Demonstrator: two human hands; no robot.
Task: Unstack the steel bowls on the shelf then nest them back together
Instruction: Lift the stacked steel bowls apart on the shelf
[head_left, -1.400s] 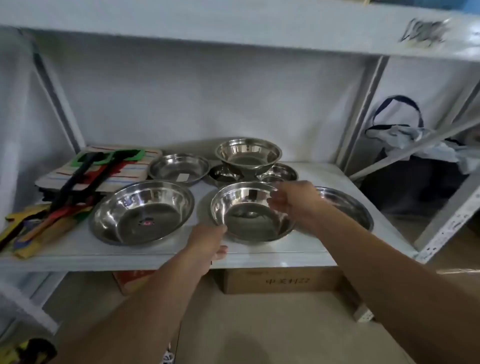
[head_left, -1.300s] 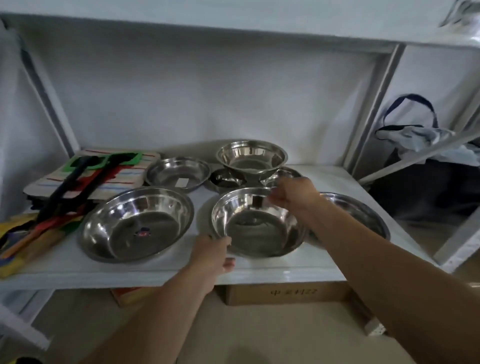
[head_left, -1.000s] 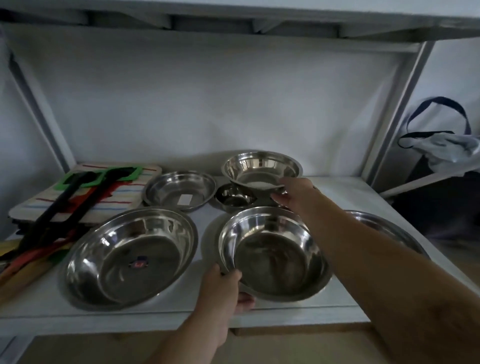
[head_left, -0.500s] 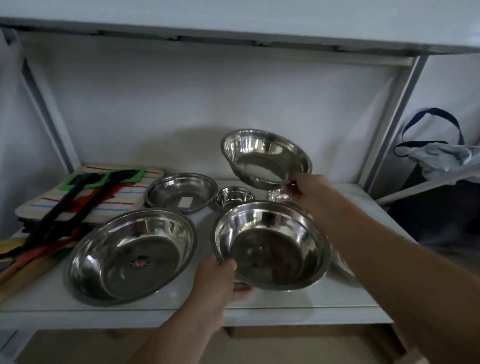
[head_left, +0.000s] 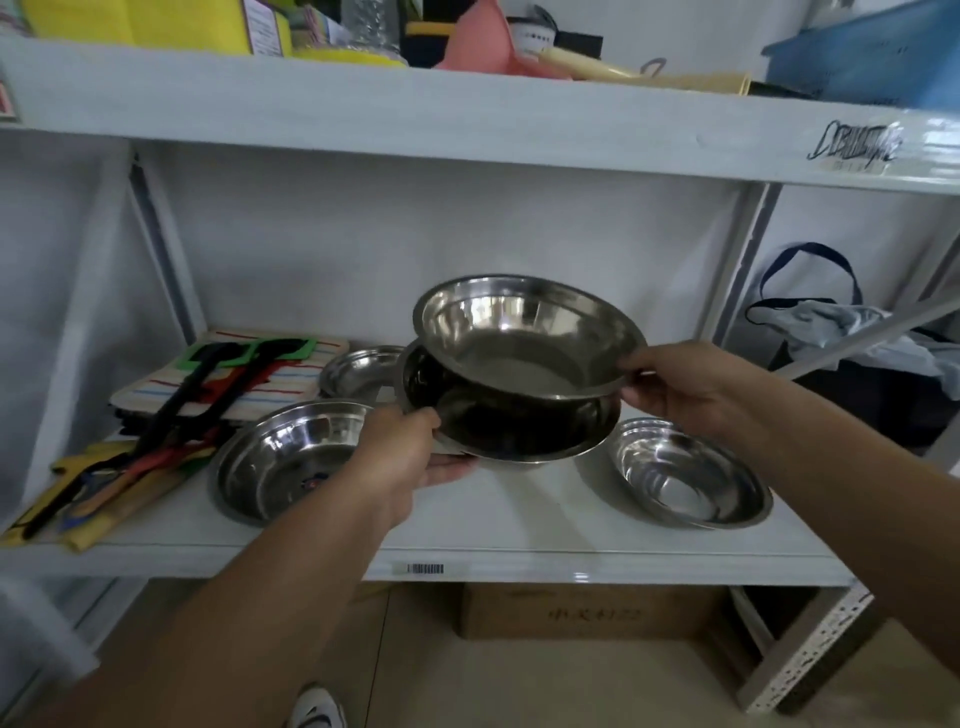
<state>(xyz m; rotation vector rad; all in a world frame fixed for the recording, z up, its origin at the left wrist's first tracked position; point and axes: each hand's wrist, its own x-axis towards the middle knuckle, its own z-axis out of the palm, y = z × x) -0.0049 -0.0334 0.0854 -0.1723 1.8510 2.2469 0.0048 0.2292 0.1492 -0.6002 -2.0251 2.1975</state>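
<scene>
White shelf (head_left: 519, 519) w/ 3 steel bowls (head_left: 685, 475), striped mat (head_left: 280, 382), utensils (head_left: 119, 478).

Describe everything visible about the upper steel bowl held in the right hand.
The upper steel bowl is round, shiny, fairly deep, with a flat bottom and a thin flared rim. It looks empty. It is in the air above the shelf, tilted toward the camera, its base sitting in the lower bowl held by the left hand. The right hand has a grip on its right rim.
</scene>
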